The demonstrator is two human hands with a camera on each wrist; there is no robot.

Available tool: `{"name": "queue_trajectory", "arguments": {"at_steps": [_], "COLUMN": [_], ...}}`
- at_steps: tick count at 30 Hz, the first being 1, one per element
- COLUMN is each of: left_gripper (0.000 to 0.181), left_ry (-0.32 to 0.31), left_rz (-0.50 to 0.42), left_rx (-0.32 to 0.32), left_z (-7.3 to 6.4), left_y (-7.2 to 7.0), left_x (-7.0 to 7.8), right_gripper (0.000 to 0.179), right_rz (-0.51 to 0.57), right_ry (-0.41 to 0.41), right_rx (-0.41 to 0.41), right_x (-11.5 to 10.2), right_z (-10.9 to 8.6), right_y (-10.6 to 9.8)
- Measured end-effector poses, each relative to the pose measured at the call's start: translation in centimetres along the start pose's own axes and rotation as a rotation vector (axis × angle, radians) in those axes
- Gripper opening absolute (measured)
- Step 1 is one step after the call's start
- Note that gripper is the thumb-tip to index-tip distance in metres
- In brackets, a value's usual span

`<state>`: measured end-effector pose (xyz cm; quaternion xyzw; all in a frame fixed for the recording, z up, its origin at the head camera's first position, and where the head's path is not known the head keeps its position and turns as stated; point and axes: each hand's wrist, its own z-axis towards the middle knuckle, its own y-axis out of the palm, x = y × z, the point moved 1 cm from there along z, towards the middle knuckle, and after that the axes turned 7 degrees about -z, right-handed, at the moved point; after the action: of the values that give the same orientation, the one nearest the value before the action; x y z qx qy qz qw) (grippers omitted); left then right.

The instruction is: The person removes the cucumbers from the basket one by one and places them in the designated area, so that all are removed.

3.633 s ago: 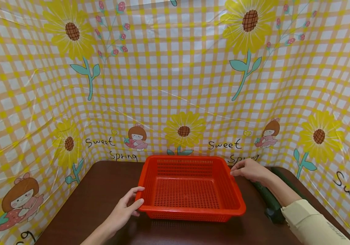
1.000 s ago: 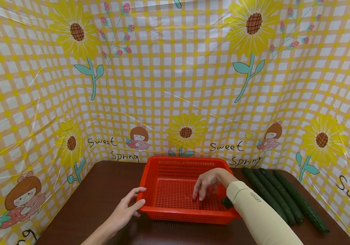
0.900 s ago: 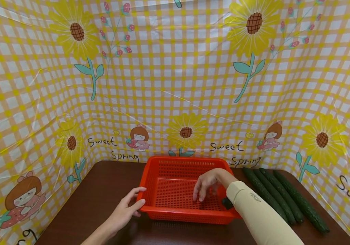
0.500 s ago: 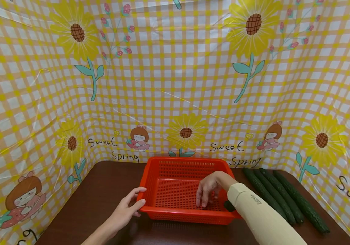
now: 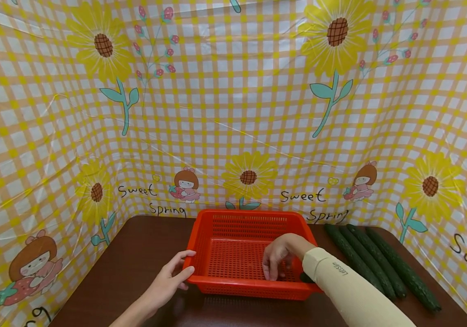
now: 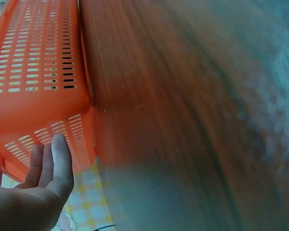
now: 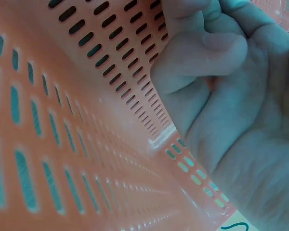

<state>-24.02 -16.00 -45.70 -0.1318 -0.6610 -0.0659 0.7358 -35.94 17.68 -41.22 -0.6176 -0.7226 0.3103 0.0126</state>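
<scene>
A red perforated plastic basket (image 5: pixel 237 259) stands on the dark brown table. My left hand (image 5: pixel 168 277) holds its front left corner, thumb over the rim. In the left wrist view, the fingers of my left hand (image 6: pixel 48 168) lie along the basket's slotted outer wall. Inside the basket, near its front right part, my right hand (image 5: pixel 278 256) reaches down with loosely bent fingers, tips close over the slotted floor. In the right wrist view, my right hand (image 7: pixel 241 96) has a digit bent in toward the palm, beside the basket's slotted wall (image 7: pixel 53 125); no held object shows.
Several long dark green cucumbers (image 5: pixel 405 268) lie side by side on the table to the right of the basket, partly behind the right sleeve (image 5: pixel 347 281). A checked, flower-printed cloth (image 5: pixel 233 113) hangs around the table's back and sides.
The right hand has gone from the basket's right rim to inside it, then lower and slightly nearer its front over the last second. The left hand and basket keep their place.
</scene>
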Motion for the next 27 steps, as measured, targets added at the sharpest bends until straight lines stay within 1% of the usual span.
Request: {"name": "queue_trajectory", "arguments": {"at_steps": [1, 6, 9, 13, 15, 18, 20, 21, 24, 27], "left_gripper": [0.052, 0.049, 0.048, 0.048, 0.048, 0.047, 0.047, 0.048, 0.049, 0.048], "left_ry": [-0.001, -0.002, -0.001, -0.001, 0.001, 0.005, 0.007, 0.007, 0.005, 0.006], "left_rz": [-0.001, -0.002, -0.001, -0.002, -0.001, 0.003, 0.004, 0.003, 0.000, 0.000], "left_rx": [0.001, 0.006, 0.007, 0.001, -0.002, -0.004, -0.003, -0.002, 0.001, 0.003], "left_z": [0.0, 0.0, 0.0, 0.0, 0.0, 0.1, 0.1, 0.1, 0.0, 0.1], "left_y": [0.0, 0.1, 0.1, 0.1, 0.1, 0.1, 0.1, 0.0, 0.0, 0.0], "left_x": [0.0, 0.0, -0.1, 0.0, 0.0, 0.0, 0.0, 0.0, -0.1, -0.1], "right_gripper": [0.005, 0.005, 0.007, 0.007, 0.006, 0.010, 0.013, 0.013, 0.012, 0.014], "right_rz": [-0.003, -0.087, -0.137, -0.184, -0.189, -0.166, -0.112, -0.090, -0.036, -0.023], "right_ry": [0.002, 0.013, 0.034, 0.040, 0.012, -0.042, -0.075, -0.087, -0.101, -0.105], "right_rx": [0.002, 0.012, 0.036, 0.096, 0.173, 0.309, 0.375, 0.389, 0.381, 0.370], "right_x": [0.0, -0.6, -1.2, -1.5, -1.2, -0.5, -0.1, 0.1, 0.4, 0.6], "right_z": [0.0, 0.1, 0.0, -0.4, -0.7, -1.3, -1.5, -1.6, -1.5, -1.2], "right_y": [0.1, 0.3, 0.5, 0.6, 0.2, -0.6, -1.1, -1.2, -1.3, -1.2]}}
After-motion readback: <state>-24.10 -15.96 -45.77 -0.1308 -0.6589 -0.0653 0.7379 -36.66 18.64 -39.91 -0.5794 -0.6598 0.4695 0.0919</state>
